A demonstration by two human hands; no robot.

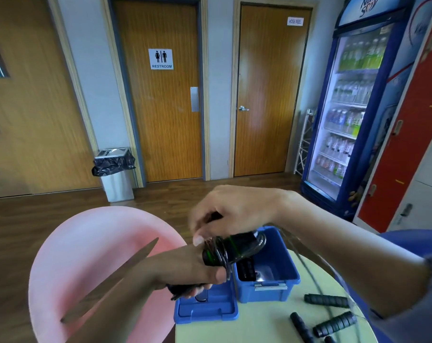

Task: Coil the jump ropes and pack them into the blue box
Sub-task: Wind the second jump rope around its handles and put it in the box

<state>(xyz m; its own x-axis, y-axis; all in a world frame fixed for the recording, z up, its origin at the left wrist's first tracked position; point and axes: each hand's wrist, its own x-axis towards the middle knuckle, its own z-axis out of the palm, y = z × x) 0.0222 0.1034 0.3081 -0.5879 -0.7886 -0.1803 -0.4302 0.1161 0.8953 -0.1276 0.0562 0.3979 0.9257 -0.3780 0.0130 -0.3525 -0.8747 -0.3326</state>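
Nearest the camera, the left hand (192, 268) reaches in from the lower left, forearm level, and its fingers are curled round a pair of black handles with a green stripe. These belong to the jump rope (234, 248), whose thin cord is wound in several loops about them. The bundle tilts up over the near left corner of the blue box (284, 263). The right hand (237, 209) hangs just above the bundle, wrist arched and thumb pointing down. Its fingers are bunched on something dark, which looks like the cord. A blurred strand trails from there back along the right forearm.

The box stands open on a pale yellow-green round table (259, 325), and a dark ribbed handle lies inside it. Its blue lid (205, 308) lies flat, touching the box's left front. To the right front of the box, loose black handles (326, 301) lie on the tabletop. Left of the box is a pink chair (98, 243).

Beyond the box, wood flooring (49, 214) runs to a steel trash bin (117, 174) with a black liner. Behind it are a restroom door (160, 120) and a second wooden door (267, 95). Far right of the box stand a lit drinks fridge (351, 107) and red lockers (408, 144).
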